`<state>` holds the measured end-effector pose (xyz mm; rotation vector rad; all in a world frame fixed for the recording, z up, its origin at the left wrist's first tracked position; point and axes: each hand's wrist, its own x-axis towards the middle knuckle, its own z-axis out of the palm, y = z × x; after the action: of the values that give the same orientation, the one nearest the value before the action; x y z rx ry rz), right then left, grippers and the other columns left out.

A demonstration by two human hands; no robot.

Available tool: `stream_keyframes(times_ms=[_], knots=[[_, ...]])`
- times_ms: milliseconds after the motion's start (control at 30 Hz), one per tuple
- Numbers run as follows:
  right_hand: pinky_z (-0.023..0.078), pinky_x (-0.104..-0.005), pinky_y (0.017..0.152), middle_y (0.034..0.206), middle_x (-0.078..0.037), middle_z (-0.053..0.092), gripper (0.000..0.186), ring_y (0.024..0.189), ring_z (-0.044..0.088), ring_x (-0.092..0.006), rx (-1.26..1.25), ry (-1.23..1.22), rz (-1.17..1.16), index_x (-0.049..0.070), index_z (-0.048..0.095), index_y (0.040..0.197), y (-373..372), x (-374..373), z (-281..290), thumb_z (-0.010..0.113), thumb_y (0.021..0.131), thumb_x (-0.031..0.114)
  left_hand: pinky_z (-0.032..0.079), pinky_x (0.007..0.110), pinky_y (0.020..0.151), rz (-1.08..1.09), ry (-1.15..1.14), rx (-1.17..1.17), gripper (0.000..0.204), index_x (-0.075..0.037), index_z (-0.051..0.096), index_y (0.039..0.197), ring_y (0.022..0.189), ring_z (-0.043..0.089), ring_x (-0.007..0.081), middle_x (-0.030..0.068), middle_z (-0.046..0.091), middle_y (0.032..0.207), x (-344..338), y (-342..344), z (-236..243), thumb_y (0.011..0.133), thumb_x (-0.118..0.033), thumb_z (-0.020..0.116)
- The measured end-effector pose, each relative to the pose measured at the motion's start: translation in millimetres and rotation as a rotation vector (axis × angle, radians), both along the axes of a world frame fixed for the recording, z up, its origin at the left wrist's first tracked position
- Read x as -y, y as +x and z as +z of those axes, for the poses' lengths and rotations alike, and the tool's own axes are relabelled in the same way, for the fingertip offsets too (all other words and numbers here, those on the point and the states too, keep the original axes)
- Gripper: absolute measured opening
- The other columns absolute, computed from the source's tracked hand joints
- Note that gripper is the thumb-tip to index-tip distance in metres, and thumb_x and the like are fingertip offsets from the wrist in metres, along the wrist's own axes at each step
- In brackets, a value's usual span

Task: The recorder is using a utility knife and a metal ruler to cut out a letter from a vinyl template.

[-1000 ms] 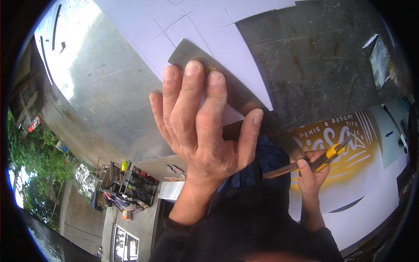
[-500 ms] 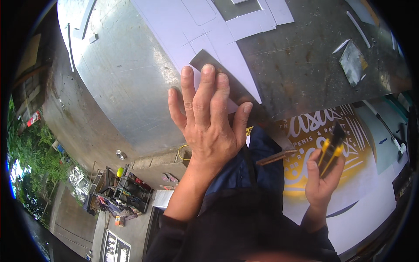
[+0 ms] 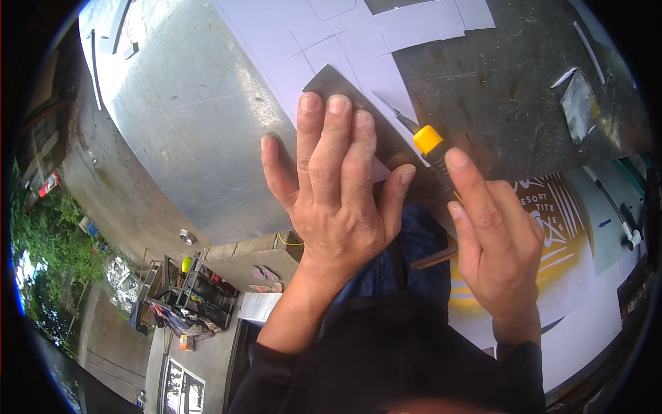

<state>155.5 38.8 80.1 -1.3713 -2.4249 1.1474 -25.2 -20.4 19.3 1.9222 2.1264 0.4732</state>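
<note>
My left hand (image 3: 338, 193) lies on a flat metal straightedge (image 3: 327, 81), its fingers stretched out and slightly apart. The straightedge lies across a white sheet (image 3: 272, 31) scored with cut lines, on a scuffed metal tabletop (image 3: 172, 138). In my right hand (image 3: 496, 241) is a black and yellow utility knife (image 3: 427, 139), its index finger along the handle. The blade points up-left onto the white sheet, just right of the straightedge. Below, a narrow brown bar (image 3: 431, 259) shows, partly hidden by my right hand.
Narrow offcuts (image 3: 588, 52) and a crumpled metallic scrap (image 3: 578, 110) lie on the table. At lower right is a yellow-and-white printed panel (image 3: 572, 272) beside a pale blue board (image 3: 600, 207). Beyond the table's left edge are greenery (image 3: 45, 234) and a cluttered rack (image 3: 189, 297).
My right hand has moved up from the lower right, bringing the knife alongside the straightedge, blade onto the white sheet. My left hand has stayed pressed on the straightedge.
</note>
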Motion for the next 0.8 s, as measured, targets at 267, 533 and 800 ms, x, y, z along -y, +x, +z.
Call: stream_keyframes(times_ms=[267,533,800], knots=[[0.049,-0.0366,0.061,0.088,-0.012,0.063,0.063,0.070,0.061,-0.0258,0.045,-0.019,0.060,0.004,0.057,0.142,5.9,0.5,3.6,0.070,0.082,-0.010,0.006,0.048,0.124,-0.020,0.005,0.013,0.058,-0.003,0.053,0.139,0.147,0.038,0.0366,0.0156,0.050,0.147,2.0,-1.7,-2.8,0.095,-0.038,0.066],[0.052,-0.0374,0.064,0.095,-0.017,0.066,0.062,0.074,0.064,-0.0312,0.004,-0.008,0.012,0.003,0.056,0.140,17.0,11.1,1.8,0.070,0.081,-0.011,0.010,0.050,0.124,-0.069,-0.011,-0.017,0.060,0.001,0.048,0.141,0.148,0.033,0.0421,0.0214,0.045,0.148,3.9,-6.3,-3.2,0.098,-0.039,0.061],[0.050,-0.0365,0.057,0.092,-0.019,0.065,0.064,0.070,0.063,-0.0321,-0.065,-0.013,-0.048,0.007,0.052,0.141,25.4,14.2,2.4,0.070,0.082,-0.006,0.016,0.053,0.123,-0.100,0.037,0.008,0.059,0.003,0.047,0.140,0.148,0.031,0.0432,0.0233,0.045,0.142,1.3,-8.2,-6.0,0.097,-0.036,0.058]])
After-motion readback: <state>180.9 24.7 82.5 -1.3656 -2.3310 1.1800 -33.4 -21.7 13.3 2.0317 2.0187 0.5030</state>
